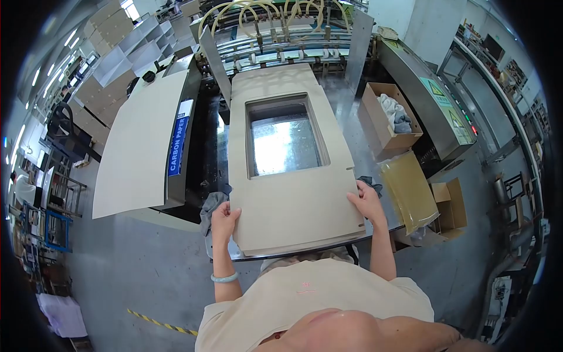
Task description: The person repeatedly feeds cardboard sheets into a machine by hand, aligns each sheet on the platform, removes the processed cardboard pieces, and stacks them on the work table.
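The room is a workshop with a grey floor [146, 264], and yellow-and-black striped tape [161, 322] runs across it at the lower left. In the head view, a machine [281, 56] with rollers and looping pale yellow tubes [243, 10] stands beyond a shiny metal table [343, 102]. On this table, directly in front of the person, lies a stack of beige boards [296, 211] with a rectangular opening through which the reflective metal shows.

The left hand [224, 221] grasps the stack's left edge near its close end, thumb on the upper face and fingers bent along the side. The right hand [367, 202] grasps the opposite edge in the same way; how far the fingers reach underneath is hidden. A grey cloth [213, 206] lies just beside the left hand, and a dark cloth [372, 185] is by the right.

To the left, a large beige sheet [141, 141] lies next to a blue box marked "CARBON PAPER" [179, 146]. To the right are a cardboard box [390, 139] containing cloths [396, 114] and a yellowish plastic-wrapped pack [409, 190].
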### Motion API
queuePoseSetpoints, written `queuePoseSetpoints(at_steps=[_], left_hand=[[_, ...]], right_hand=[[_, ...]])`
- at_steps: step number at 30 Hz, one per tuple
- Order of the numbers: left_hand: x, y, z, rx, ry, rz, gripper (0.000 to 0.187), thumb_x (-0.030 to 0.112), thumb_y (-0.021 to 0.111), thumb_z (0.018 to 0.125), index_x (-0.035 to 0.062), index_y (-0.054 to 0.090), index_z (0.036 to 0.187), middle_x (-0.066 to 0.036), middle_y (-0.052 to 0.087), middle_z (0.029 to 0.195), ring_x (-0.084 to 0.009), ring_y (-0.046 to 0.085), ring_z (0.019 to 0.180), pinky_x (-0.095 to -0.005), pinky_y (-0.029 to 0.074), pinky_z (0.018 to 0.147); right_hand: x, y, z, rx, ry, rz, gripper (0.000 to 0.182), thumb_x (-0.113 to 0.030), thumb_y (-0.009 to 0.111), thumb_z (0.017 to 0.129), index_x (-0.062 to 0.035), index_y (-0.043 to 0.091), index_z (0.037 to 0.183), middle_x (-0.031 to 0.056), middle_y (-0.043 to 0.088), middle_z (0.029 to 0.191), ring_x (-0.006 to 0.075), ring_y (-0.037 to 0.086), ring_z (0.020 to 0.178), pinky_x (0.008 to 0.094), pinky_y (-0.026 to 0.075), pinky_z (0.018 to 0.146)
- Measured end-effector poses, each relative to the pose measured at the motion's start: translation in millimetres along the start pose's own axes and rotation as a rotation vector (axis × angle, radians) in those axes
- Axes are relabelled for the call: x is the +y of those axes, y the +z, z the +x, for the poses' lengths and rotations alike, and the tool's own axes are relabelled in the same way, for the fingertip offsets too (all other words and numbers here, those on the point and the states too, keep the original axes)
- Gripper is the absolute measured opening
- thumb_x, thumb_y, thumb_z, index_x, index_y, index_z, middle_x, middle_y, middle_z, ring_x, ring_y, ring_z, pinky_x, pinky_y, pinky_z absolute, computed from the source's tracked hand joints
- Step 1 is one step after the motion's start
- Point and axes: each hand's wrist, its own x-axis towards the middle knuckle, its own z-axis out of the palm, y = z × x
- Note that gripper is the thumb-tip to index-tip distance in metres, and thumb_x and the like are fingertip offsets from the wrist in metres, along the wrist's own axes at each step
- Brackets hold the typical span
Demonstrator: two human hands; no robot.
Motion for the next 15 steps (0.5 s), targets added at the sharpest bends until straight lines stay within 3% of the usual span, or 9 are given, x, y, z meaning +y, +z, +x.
queuePoseSetpoints(at_steps=[8, 15], left_hand=[[-8, 2, 6, 0.07, 0.047, 0.142, 0.027, 0.01, 0.065, 0.082, -0.0022, 0.065, 0.106, -0.005, 0.06, 0.072, -0.0122, 0.052, 0.062, -0.0235, 0.044, 0.06], [6, 6, 6, 0.13, 0.072, 0.357, 0.033, 0.02, 0.065, 0.083, 0.0002, 0.065, 0.109, -0.005, 0.058, 0.068, -0.0153, 0.052, 0.06, -0.0277, 0.045, 0.06]], right_hand=[[-10, 4, 3, 0.056, 0.003, -0.194, 0.048, -0.013, 0.064, 0.081, 0.0014, 0.053, 0.126, 0.0087, 0.066, 0.08, 0.0142, 0.055, 0.063, 0.0252, 0.046, 0.06], [-8, 6, 7, 0.095, 0.033, -0.257, 0.052, -0.019, 0.063, 0.081, -0.0018, 0.053, 0.129, 0.0092, 0.064, 0.074, 0.0191, 0.055, 0.061, 0.0298, 0.046, 0.061]])
